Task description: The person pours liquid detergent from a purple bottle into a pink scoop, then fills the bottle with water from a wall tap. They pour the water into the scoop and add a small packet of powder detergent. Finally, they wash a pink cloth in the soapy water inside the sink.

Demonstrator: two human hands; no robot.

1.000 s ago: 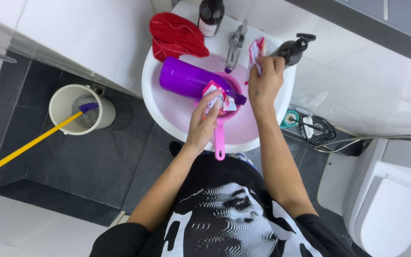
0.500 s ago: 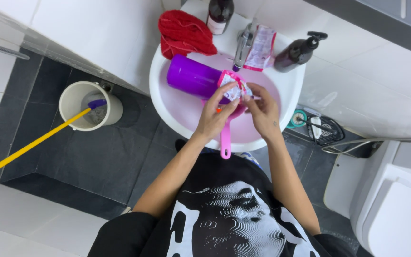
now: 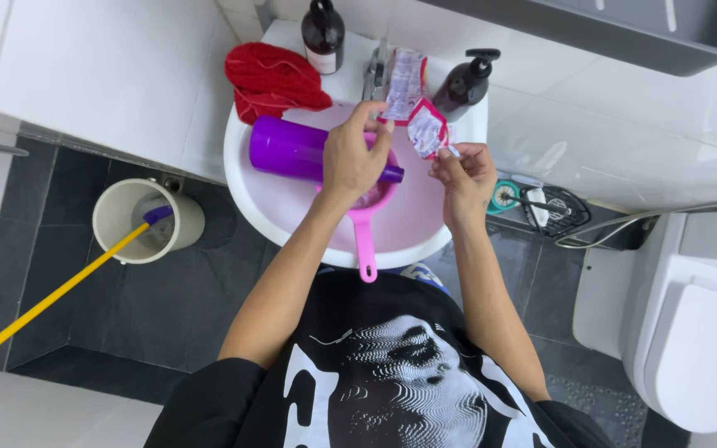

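1. The left hand is held over the white sink, fingers curled, with the fingertips pinching the upper edge of a small sachet.
2. The right hand is just beside the sachet's lower right corner; thumb and forefinger are pressed together on a small strip at that corner.
3. The sachet is pink and white and sits above the sink's rear rim, between both hands.
4. A purple bottle lies on its side in the sink.
5. A pink dipper rests in the sink, its handle pointing over the front rim.
6. A red cloth lies on the rear left of the sink.
7. Two dark bottles stand beside the tap.
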